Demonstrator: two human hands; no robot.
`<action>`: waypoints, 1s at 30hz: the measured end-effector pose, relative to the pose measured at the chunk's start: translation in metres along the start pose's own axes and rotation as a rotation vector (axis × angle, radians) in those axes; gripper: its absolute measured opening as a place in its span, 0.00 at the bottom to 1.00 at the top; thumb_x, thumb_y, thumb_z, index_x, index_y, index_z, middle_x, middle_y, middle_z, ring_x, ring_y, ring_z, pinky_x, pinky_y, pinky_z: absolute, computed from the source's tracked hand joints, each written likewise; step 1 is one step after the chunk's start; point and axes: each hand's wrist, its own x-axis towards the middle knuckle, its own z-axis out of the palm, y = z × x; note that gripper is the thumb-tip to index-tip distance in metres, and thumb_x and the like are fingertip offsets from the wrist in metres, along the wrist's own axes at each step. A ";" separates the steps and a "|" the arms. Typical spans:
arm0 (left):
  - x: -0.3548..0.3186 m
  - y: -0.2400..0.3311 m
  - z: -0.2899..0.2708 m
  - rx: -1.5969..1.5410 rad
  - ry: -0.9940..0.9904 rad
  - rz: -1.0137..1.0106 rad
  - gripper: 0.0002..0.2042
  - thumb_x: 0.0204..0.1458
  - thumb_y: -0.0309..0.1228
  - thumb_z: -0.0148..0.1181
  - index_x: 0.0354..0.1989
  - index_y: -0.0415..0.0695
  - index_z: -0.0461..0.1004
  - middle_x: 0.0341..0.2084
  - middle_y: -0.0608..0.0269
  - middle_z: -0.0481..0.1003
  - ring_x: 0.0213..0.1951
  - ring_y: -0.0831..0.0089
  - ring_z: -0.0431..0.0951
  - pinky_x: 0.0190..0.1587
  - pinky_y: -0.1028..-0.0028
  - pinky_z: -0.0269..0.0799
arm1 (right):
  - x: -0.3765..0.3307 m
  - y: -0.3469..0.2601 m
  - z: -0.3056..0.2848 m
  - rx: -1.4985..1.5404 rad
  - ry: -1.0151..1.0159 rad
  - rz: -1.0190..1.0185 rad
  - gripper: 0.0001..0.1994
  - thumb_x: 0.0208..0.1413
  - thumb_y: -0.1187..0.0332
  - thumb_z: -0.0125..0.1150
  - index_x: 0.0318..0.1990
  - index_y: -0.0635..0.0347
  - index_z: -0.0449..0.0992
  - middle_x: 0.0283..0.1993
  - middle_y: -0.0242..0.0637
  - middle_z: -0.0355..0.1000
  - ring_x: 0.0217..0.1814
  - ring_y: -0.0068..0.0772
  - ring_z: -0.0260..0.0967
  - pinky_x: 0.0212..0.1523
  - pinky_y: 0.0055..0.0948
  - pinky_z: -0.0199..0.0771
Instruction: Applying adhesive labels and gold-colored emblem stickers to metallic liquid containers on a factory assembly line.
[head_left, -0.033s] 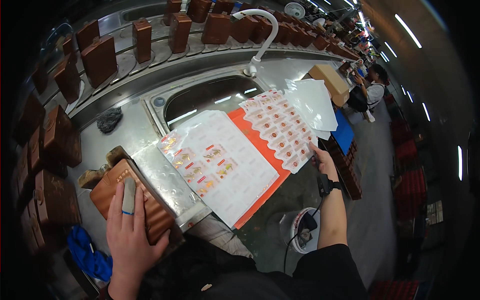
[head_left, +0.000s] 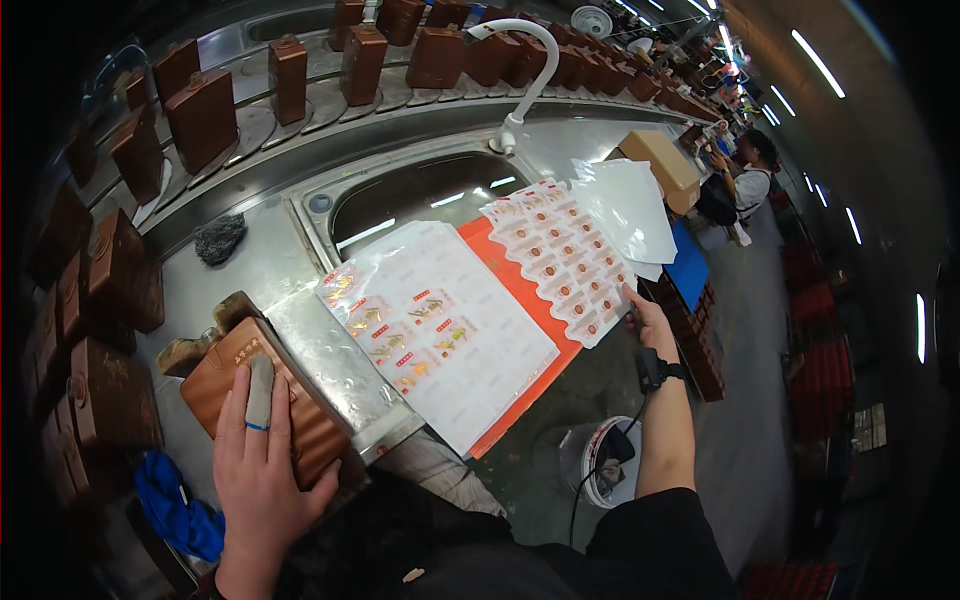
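Observation:
My left hand (head_left: pixel 262 455) lies with fingers stretched out on the ribbed face of a copper-brown, flask-shaped bottle (head_left: pixel 215 385). A grey-beige sleeve (head_left: pixel 260 392) covers one of its fingers, with a blue band below. Beneath the bottle's far end are worn brown blocks (head_left: pixel 185 353). My right hand (head_left: pixel 648 322) pinches the near right edge of a scalloped sheet of small stickers (head_left: pixel 570 255), its thumb on top. That sheet overlaps an orange folder (head_left: pixel 505 268). Left of it lies a glossy white label sheet (head_left: pixel 470 370) with a few coloured labels remaining.
A sink (head_left: pixel 420 195) with a white curved faucet (head_left: pixel 545 60) lies beyond the sheets. Brown bottles (head_left: pixel 200 120) line a conveyor (head_left: pixel 250 135). A dark scouring pad (head_left: pixel 220 238), blue cloth (head_left: pixel 178 510), white bucket (head_left: pixel 610 470) and tan box (head_left: pixel 660 165) surround me. Another person (head_left: pixel 745 180) works far right.

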 end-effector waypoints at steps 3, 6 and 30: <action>0.003 0.000 -0.004 -0.015 -0.006 -0.003 0.49 0.33 0.39 0.75 0.69 0.37 0.63 0.66 0.35 0.63 0.71 0.41 0.59 0.69 0.49 0.58 | -0.004 -0.007 -0.006 0.013 -0.025 0.040 0.21 0.44 0.49 0.81 0.33 0.53 0.78 0.25 0.23 0.68 0.22 0.18 0.61 0.22 0.23 0.58; 0.008 0.004 -0.003 0.067 0.021 -0.074 0.51 0.30 0.35 0.75 0.70 0.37 0.61 0.68 0.38 0.61 0.71 0.43 0.58 0.70 0.52 0.58 | -0.005 -0.010 -0.005 -0.158 -0.075 0.060 0.18 0.45 0.52 0.80 0.30 0.52 0.79 0.23 0.23 0.68 0.22 0.18 0.62 0.22 0.23 0.57; -0.085 -0.054 0.001 -0.504 0.340 -0.282 0.34 0.51 0.38 0.66 0.67 0.36 0.67 0.60 0.42 0.72 0.66 0.48 0.70 0.64 0.60 0.66 | -0.375 -0.094 0.199 -0.325 -1.118 -0.756 0.03 0.57 0.77 0.68 0.36 0.67 0.81 0.30 0.31 0.78 0.33 0.15 0.73 0.36 0.17 0.71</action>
